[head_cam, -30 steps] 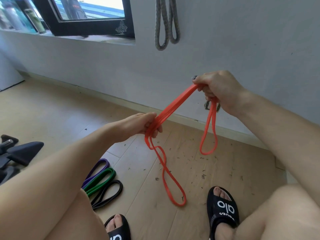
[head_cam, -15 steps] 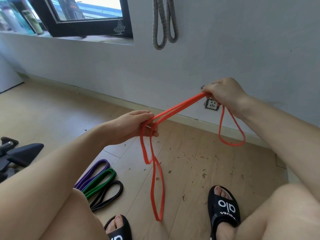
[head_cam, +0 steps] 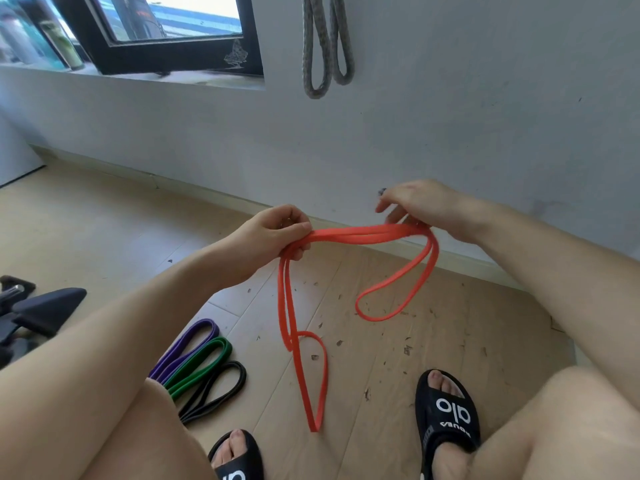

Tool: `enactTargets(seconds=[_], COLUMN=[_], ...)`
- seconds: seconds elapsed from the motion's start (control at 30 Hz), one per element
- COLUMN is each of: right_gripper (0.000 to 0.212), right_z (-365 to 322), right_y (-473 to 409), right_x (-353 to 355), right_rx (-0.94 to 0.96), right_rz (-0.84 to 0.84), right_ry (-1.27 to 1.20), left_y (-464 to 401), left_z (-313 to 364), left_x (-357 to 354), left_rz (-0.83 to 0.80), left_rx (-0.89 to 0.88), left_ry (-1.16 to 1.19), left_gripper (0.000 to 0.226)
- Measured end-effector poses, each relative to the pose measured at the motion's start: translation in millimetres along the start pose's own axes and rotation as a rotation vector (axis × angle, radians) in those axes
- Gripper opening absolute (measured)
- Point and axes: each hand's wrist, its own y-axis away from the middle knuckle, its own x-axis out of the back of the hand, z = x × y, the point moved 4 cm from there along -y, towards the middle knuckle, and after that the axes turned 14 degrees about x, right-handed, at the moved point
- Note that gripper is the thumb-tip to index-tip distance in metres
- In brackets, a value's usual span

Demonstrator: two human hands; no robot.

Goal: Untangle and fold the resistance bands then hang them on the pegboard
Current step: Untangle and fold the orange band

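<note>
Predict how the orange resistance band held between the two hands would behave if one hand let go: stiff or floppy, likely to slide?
Probably floppy: the orange band sags between the left hand and right hand, and its loops droop toward the floor. It likely weighs little, since a loose grip carries it. Released, it would probably just drop limp rather than hold shape.

Left hand (head_cam: 277, 233) grips the orange band (head_cam: 363, 234) at its left bend, right hand (head_cam: 426, 209) pinches the other end at 3 o'clock of it, strands running flat and doubled between them. One long loop hangs from the left hand toward 6 o'clock with a small twist midway, a shorter loop droops from the right hand toward 7 o'clock. Purple band (head_cam: 188, 344), green band (head_cam: 204, 363) and black band (head_cam: 216, 389) lie side by side on the wooden floor (head_cam: 433, 341) at 8 o'clock of the hands, grey band (head_cam: 325, 43) hangs on the wall (head_cam: 485, 98) at 12 o'clock.
</note>
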Motion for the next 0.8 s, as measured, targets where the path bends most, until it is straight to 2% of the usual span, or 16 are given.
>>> enactTargets(seconds=[0.17, 0.3, 0.4, 0.5, 0.63, 0.8], right_gripper=[0.057, 0.057, 0.059, 0.052, 0.036, 0.038], right_z=[-28, -38, -38, -49, -58, -59], right_y=[2, -2, 0, 5, 3, -3], right_x=[-46, -63, -62, -67, -64, -42], right_rx=[0.054, 0.126, 0.156, 0.224, 0.226, 0.237], right_rz=[-0.301, -0.323, -0.318, -0.354, -0.224, -0.025], right_ry=[-0.188, -0.157, -0.227, -0.251, -0.266, -0.194], left_y=[7, 9, 11, 11, 12, 16], left_z=[15, 17, 17, 12, 9, 6], left_x=[-21, -26, -19, -15, -15, -10], left_rz=[-0.021, -0.018, 0.001, -0.01, -0.124, -0.215], left_rx=[-0.076, -0.087, -0.085, -0.064, -0.012, 0.017], left_ry=[-0.014, 0.01, 0.034, 0.075, 0.148, 0.1], left_gripper=[0.017, 0.024, 0.021, 0.017, 0.018, 0.022])
